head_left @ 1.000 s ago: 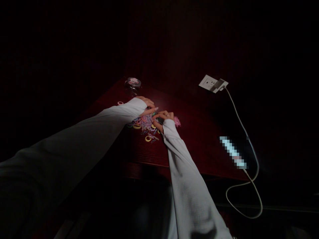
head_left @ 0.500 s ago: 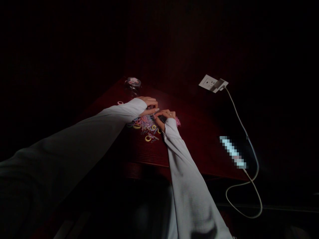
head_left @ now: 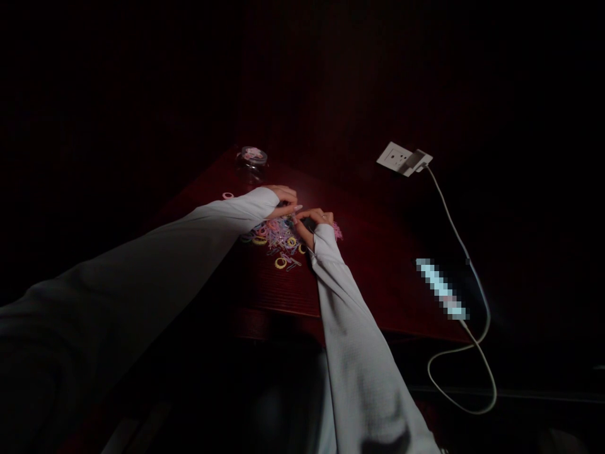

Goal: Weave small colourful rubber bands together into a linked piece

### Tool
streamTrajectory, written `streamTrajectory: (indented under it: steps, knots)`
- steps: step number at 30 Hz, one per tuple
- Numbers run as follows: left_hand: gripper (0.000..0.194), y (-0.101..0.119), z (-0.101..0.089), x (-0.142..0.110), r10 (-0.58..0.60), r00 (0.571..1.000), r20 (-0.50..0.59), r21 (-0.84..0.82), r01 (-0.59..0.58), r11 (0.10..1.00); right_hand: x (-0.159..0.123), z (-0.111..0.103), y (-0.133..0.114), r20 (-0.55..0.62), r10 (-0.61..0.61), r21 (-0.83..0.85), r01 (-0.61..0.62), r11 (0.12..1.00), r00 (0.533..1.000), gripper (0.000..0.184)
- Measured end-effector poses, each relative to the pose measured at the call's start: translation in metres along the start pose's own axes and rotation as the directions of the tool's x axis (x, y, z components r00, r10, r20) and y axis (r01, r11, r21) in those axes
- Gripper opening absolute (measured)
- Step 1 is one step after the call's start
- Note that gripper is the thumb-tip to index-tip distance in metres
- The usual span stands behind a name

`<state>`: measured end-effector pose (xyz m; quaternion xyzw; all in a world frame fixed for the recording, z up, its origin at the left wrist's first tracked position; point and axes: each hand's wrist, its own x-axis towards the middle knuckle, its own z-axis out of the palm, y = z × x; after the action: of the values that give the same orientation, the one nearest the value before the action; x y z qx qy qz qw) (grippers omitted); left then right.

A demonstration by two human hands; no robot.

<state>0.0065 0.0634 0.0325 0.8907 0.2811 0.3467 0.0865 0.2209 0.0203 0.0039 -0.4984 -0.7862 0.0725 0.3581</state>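
A pile of colourful hair ties and hair clips (head_left: 278, 234) lies on the dark red table (head_left: 283, 293). Over its far side my left hand (head_left: 285, 200) is bent, thumb and fingers drawn together; whatever sits between them is too small to name. Just right of it, my right hand (head_left: 316, 219) pinches at the pile's right edge, its fingertips close to the left thumb. What the right fingers hold cannot be made out either. Yellow hair ties (head_left: 280, 263) lie at the near side of the pile, and a pink hair tie (head_left: 227, 196) lies apart beyond my left sleeve.
A clear jar with a lid (head_left: 253, 165) stands at the table's far left. On the right, a wall socket (head_left: 395, 157) holds a charger (head_left: 418, 161). Its white cable (head_left: 451, 217) loops down to a phone with a blurred screen (head_left: 442, 289) by the table's right side.
Both hands stay almost in place over the pile. The left fingers have shifted very slightly, and the right fingertips have moved a touch.
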Motion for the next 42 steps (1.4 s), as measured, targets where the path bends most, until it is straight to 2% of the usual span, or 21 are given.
streamTrajectory:
  steps: [8, 15, 23, 31, 42]
  knots:
    - [0.049, -0.0035, 0.0032, -0.0012, -0.016, 0.999, -0.046, -0.044, 0.014, 0.999, -0.0018, 0.0026, 0.0012, -0.023, -0.040, 0.044, 0.041, 0.998, 0.999, 0.022]
    - [0.052, -0.0009, 0.0008, -0.0006, 0.006, 1.000, -0.025, -0.057, -0.007, 0.998, -0.0003, 0.0043, 0.0026, -0.005, -0.029, 0.077, 0.030, 0.997, 1.000, 0.023]
    - [0.056, 0.0014, 0.0010, -0.0017, 0.026, 0.998, -0.050, -0.076, -0.030, 0.997, 0.0001, 0.0097, 0.0078, -0.030, -0.039, 0.094, 0.041, 0.995, 0.999, 0.024]
    - [0.059, 0.0039, -0.0019, -0.0018, 0.034, 0.999, -0.027, -0.082, -0.036, 0.996, -0.0009, 0.0090, 0.0071, -0.031, -0.045, 0.083, 0.047, 0.995, 0.998, 0.024]
    - [0.059, 0.0058, -0.0016, -0.0024, -0.008, 1.000, -0.008, -0.081, 0.007, 0.997, -0.0019, 0.0027, 0.0003, -0.025, -0.052, 0.099, 0.054, 0.994, 0.998, 0.038]
